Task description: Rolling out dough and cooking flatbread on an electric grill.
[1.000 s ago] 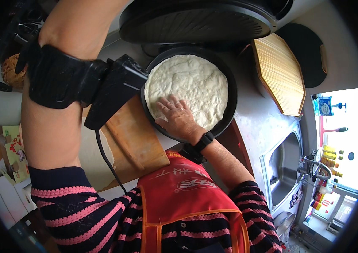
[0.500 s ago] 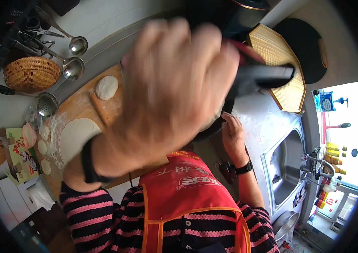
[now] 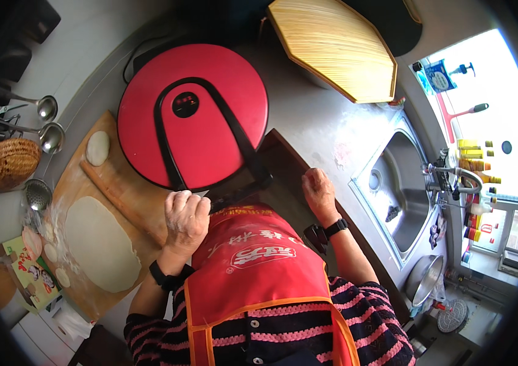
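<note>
Left hand [image 3: 187, 224]: fingers bent and bunched side by side, knuckles up, at the near edge of the red round griddle [image 3: 205, 143], lid down. Can't tell if the fingertips touch or grip anything; they point at the inner end of the black handle bar [image 3: 243, 192] (contact hidden under the hand). Griddle sits just beyond the left fingers, ahead and slightly right.

Right hand [image 3: 320, 194]: fingers curled together, not spread, beside the counter [image 3: 307, 125] edge; palm side hidden, so can't tell if anything's pinched. Handle bar lies to the left of these fingers, apart from them.

Left of the left fingers: wooden board [image 3: 143, 201] with rolling pin [image 3: 112, 198] slanting across; rolled dough sheet [image 3: 103, 247] past the pin, smaller dough piece [image 3: 97, 148] farther ahead by the griddle. Basket [image 3: 10, 163] farther out on that side.

Right of the right fingers: sink [image 3: 408, 201]. Well ahead of them: slatted tan panel [image 3: 338, 46]. Red apron [image 3: 259, 268] nearer the body than both sets of fingers.
</note>
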